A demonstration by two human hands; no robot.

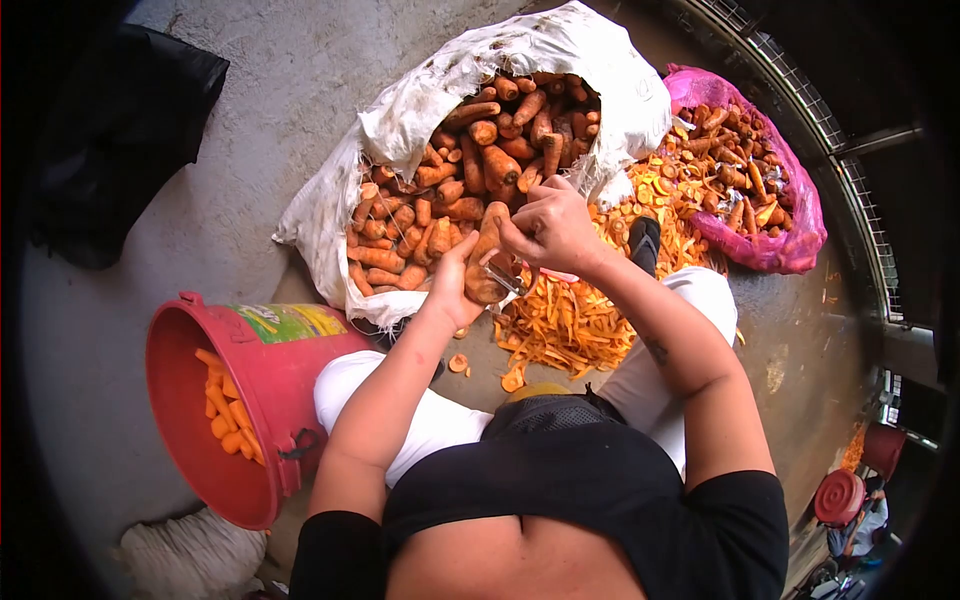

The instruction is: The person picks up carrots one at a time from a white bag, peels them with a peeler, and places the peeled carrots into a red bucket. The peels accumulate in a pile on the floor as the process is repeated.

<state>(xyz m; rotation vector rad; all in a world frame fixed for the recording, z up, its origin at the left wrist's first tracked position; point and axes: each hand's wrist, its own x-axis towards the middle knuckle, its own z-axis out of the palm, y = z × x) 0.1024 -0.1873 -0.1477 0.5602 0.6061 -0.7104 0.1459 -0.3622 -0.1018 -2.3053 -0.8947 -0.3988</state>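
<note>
My left hand (458,287) is closed around the lower end of a large unpeeled carrot (489,245), which points up and away from me. In my right hand (553,225) is a peeler, its fingers curled and its handle mostly hidden; the peeler's metal blade (506,281) lies against the carrot near its lower end. Just beyond both hands, a white woven sack (330,205) gapes open, full of unpeeled carrots (500,165). Beneath the right forearm, a heap of orange peelings (570,325) covers the floor between my legs.
A red bucket (300,350) lies tipped at my left with peeled carrots (228,405) inside. Beyond the peelings at right sits a pink sack (800,225) of carrot pieces. Black plastic (130,130) lies at far left. Another person (868,525) is at lower right, near a red lid (840,497).
</note>
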